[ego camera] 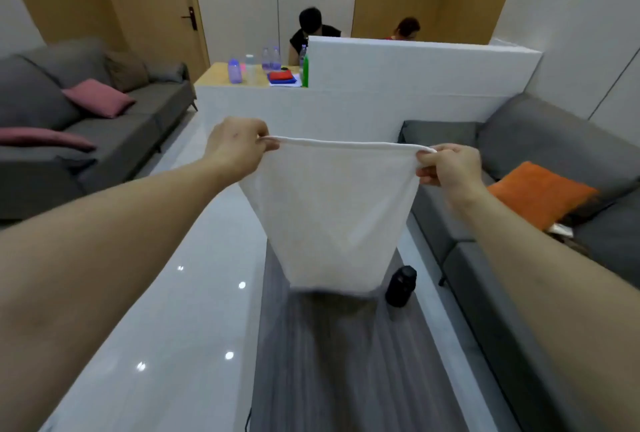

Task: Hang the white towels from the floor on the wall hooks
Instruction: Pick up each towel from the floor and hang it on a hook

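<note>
Lounge, grey sofas either side, floor (pixel 194 293) below | white towel (pixel 329 210) off the floor, top edge stretched level between my hands | left hand (pixel 235 151), right hand (pixel 446 165) fingers pinching its upper corners | no hooks visible.

The white towel (pixel 332 210) hides the floor strip behind it, and its lower hem is blurred. The left hand (pixel 235 151) has its fingers (pixel 268 144) mostly tucked behind the towel's top edge. The two people at the far desk (pixel 221 76) are partly hidden by the white partition (pixel 415 64). Both sofas are cut off by the picture's edges.
</note>
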`<state>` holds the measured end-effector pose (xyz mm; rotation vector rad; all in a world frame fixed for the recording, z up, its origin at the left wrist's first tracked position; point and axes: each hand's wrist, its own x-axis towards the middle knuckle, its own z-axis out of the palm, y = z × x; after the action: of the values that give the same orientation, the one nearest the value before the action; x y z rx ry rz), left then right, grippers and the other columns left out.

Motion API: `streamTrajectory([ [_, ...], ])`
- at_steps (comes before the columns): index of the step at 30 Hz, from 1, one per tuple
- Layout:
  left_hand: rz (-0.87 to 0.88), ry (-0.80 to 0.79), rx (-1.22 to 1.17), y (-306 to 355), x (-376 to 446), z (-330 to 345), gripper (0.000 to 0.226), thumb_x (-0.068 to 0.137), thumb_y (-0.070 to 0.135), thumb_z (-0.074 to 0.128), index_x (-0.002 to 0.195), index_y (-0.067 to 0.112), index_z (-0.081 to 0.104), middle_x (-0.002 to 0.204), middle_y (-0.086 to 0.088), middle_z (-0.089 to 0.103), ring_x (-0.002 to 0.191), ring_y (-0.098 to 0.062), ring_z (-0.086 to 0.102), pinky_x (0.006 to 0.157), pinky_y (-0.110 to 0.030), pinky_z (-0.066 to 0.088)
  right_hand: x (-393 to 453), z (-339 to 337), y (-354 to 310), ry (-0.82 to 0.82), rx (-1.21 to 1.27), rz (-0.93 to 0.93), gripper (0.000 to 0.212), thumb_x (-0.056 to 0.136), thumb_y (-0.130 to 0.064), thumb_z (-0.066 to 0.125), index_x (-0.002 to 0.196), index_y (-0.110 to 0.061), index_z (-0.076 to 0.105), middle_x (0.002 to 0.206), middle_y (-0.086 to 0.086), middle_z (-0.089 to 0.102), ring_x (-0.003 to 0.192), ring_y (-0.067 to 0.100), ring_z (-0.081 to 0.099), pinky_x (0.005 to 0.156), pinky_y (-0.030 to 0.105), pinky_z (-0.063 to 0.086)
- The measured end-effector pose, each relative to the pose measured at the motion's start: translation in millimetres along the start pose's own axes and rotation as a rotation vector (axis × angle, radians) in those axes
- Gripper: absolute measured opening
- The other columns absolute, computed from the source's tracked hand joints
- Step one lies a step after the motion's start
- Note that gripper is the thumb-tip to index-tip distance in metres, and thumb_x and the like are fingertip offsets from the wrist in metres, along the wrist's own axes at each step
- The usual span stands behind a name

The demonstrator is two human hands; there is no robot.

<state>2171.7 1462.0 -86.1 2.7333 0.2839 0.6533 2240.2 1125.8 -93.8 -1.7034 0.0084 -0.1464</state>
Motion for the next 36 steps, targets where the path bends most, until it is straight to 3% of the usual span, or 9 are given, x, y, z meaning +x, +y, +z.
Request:
streamTrajectory([
  [4,-0.043,-0.077,0.027,23,-65,45,0.024,0.087,0.05,0.063,0.076,0.029,0.06,0.081,-0.005,0.064,0.079,-0.028,0.056,0.066,-0.032,0.039,-17,-42,65,-0.009,-0.013,0.123,0.005,0.077,-0.004,0.069,0.075,-0.009,0.071,0.064,0.009,0.063,0.049,0.015,0.056,0.048,0.025,0.049],
  [8,-0.078,-0.199,0.056,44,-133,69,0.032,0.082,0.058,0.063,0.08,0.027,0.068,0.081,0.001,0.064,0.077,-0.021,0.055,0.065,-0.03,0.04,-56,-84,120,0.016,-0.059,0.211,0.007,0.073,-0.005,0.069,0.077,-0.01,0.073,0.06,0.008,0.06,0.043,0.015,0.047,0.043,0.022,0.04],
  [13,-0.072,-0.456,0.086,65,-236,71,0.035,0.076,0.061,0.069,0.083,0.027,0.067,0.082,0.005,0.062,0.079,-0.015,0.056,0.057,-0.023,0.036,-135,-135,172,-0.017,-0.079,0.281,0.014,0.077,-0.004,0.065,0.084,-0.01,0.074,0.072,0.011,0.067,0.054,0.019,0.057,0.046,0.025,0.047],
  [18,-0.147,-0.617,0.07,75,-359,73,0.03,0.073,0.046,0.08,0.088,0.024,0.067,0.078,0.008,0.055,0.074,-0.011,0.053,0.05,-0.018,0.035,-240,-174,219,-0.067,-0.12,0.333,0.012,0.08,-0.003,0.065,0.082,-0.012,0.073,0.071,0.008,0.069,0.06,0.018,0.062,0.057,0.033,0.055],
  [25,-0.196,-0.731,0.122,65,-507,93,0.012,0.079,0.023,0.075,0.086,0.025,0.065,0.087,0.003,0.059,0.075,-0.011,0.054,0.056,-0.018,0.039,-375,-223,286,-0.108,-0.267,0.412,0.008,0.084,-0.009,0.07,0.082,-0.016,0.074,0.082,0.005,0.071,0.072,0.02,0.07,0.061,0.028,0.06],
  [30,-0.251,-0.735,0.117,58,-552,119,0.005,0.086,0.02,0.069,0.091,0.022,0.068,0.093,0.0,0.065,0.08,-0.015,0.057,0.072,-0.026,0.051,-412,-237,315,-0.101,-0.358,0.486,0.008,0.089,-0.014,0.067,0.084,-0.016,0.072,0.08,0.005,0.071,0.067,0.019,0.069,0.057,0.028,0.058],
  [36,-0.299,-0.745,0.169,38,-534,151,0.013,0.088,0.035,0.067,0.094,0.023,0.07,0.088,0.001,0.065,0.078,-0.017,0.06,0.069,-0.029,0.05,-377,-223,333,-0.12,-0.467,0.498,0.008,0.087,-0.021,0.071,0.08,-0.021,0.072,0.072,0.003,0.072,0.069,0.021,0.069,0.069,0.04,0.06],
])
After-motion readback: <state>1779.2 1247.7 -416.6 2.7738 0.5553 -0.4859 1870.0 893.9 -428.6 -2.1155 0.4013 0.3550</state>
